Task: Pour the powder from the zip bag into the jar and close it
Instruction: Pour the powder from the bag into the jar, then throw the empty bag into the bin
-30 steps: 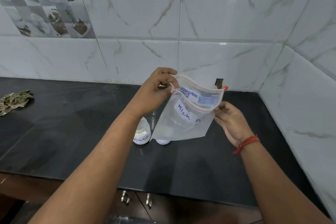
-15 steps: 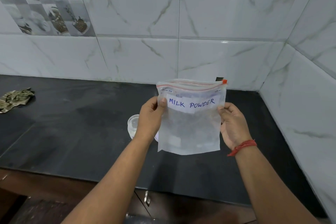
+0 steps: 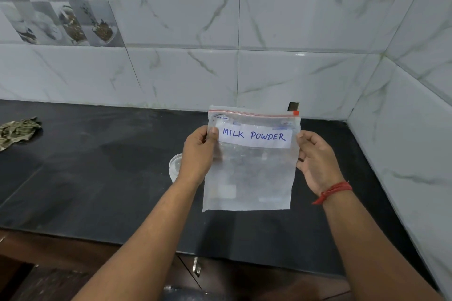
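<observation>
A clear zip bag [image 3: 249, 178] with a white "MILK POWDER" label and a red slider at its top right hangs flat and upright above the counter. It looks see-through and nearly without powder. My left hand [image 3: 198, 154] pinches its left edge and my right hand [image 3: 315, 161] pinches its right edge, both near the label. Behind my left hand, only the round rim of the jar [image 3: 175, 165] shows on the counter; the rest of it is hidden.
The black stone counter [image 3: 97, 173] runs to a tiled corner, with walls behind and on the right. A crumpled patterned cloth [image 3: 17, 129] lies at the far left. Cabinet doors with metal handles [image 3: 195, 267] sit below the counter's front edge.
The bag went from tilted with its mouth gaping to flat and upright with the label facing me. My left hand moved from the bag's top corner to its left edge.
</observation>
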The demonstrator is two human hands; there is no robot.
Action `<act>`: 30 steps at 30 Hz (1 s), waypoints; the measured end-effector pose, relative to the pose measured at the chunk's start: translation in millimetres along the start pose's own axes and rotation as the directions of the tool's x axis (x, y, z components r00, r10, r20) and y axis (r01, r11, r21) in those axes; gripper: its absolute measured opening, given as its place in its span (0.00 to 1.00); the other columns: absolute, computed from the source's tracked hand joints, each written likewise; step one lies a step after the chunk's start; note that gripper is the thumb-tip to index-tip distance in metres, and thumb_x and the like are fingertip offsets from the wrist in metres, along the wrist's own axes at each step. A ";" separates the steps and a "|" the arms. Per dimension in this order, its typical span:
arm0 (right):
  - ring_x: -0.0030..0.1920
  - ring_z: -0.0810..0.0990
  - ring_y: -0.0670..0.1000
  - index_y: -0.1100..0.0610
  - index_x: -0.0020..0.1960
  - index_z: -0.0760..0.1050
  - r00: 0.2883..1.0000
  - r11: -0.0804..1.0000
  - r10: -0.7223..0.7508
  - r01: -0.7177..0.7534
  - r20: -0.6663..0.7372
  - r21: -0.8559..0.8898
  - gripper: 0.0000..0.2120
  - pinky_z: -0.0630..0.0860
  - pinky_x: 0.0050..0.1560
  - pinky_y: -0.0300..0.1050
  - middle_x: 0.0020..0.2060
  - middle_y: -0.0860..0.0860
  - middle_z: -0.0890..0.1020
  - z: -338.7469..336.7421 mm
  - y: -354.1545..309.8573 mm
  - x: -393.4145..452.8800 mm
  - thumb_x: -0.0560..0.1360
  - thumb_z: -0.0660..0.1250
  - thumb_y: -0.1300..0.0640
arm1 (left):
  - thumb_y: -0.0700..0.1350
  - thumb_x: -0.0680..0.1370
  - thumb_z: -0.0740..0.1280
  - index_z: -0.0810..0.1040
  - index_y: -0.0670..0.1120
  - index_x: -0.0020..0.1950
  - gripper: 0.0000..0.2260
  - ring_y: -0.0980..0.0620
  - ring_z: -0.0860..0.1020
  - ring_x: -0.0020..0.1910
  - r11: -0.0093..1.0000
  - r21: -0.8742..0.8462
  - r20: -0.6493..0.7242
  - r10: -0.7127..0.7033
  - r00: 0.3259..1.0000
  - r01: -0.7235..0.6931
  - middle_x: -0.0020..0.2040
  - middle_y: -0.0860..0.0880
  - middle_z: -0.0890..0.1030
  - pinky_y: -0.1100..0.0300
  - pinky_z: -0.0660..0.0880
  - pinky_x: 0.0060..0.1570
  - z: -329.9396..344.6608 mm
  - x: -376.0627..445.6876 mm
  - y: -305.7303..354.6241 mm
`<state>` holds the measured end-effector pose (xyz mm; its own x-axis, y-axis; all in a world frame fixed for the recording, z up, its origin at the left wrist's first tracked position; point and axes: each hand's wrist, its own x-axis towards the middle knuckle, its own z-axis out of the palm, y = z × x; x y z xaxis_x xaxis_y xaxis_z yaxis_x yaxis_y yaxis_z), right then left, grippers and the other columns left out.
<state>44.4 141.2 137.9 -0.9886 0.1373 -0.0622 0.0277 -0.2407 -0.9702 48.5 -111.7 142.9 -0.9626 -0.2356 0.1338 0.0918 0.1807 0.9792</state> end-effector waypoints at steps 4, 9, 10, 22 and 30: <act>0.49 0.85 0.58 0.58 0.53 0.79 0.994 0.997 -0.062 0.057 -0.086 -0.049 0.05 0.81 0.53 0.59 0.51 0.61 0.86 2.3 -7.1 14.0 0.81 0.66 0.59 | 0.49 0.85 0.62 0.78 0.38 0.45 0.16 0.49 0.70 0.38 1.000 -0.020 0.034 -0.013 0.999 0.014 0.38 0.42 0.76 0.55 0.68 0.41 3.7 4.5 3.0; 0.51 0.86 0.61 0.59 0.53 0.80 0.980 0.993 -0.103 0.091 -0.170 -0.076 0.05 0.82 0.53 0.59 0.46 0.57 0.87 1.4 -10.9 24.2 0.80 0.67 0.60 | 0.50 0.84 0.63 0.75 0.37 0.42 0.18 0.48 0.69 0.37 0.993 -0.096 0.032 -0.061 0.998 0.064 0.36 0.44 0.73 0.54 0.68 0.41 10.0 11.9 5.2; 0.51 0.86 0.60 0.59 0.54 0.80 0.983 0.994 -0.095 0.087 -0.158 -0.059 0.05 0.82 0.52 0.58 0.47 0.57 0.87 -0.3 -11.2 23.8 0.80 0.66 0.60 | 0.52 0.84 0.63 0.75 0.36 0.44 0.19 0.48 0.70 0.38 0.992 -0.104 0.036 -0.074 0.997 0.077 0.37 0.43 0.74 0.53 0.69 0.42 12.3 14.2 4.8; 0.51 0.87 0.54 0.59 0.57 0.78 0.981 0.990 -0.002 -0.026 -0.192 -0.140 0.08 0.82 0.50 0.52 0.50 0.53 0.87 -73.7 20.8 3.0 0.78 0.70 0.62 | 0.44 0.82 0.70 0.82 0.48 0.59 0.07 0.53 0.85 0.48 0.985 -0.044 0.268 -0.149 0.952 0.167 0.51 0.51 0.87 0.57 0.80 0.43 69.4 2.7 -2.2; 0.48 0.87 0.54 0.56 0.51 0.79 0.867 0.972 -0.005 -0.113 -0.498 -0.205 0.04 0.83 0.50 0.54 0.46 0.51 0.87 -138.2 50.1 -53.3 0.76 0.71 0.61 | 0.37 0.80 0.69 0.82 0.54 0.58 0.13 0.44 0.85 0.52 0.983 0.095 0.463 -0.183 0.867 0.157 0.53 0.47 0.86 0.43 0.83 0.56 123.6 -25.1 -25.6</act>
<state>118.9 254.6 60.2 -0.7834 0.5989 -0.1660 0.1686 -0.0523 -0.9843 38.8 7.6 95.7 -0.9697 0.2045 -0.1339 -0.0849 0.2317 0.9691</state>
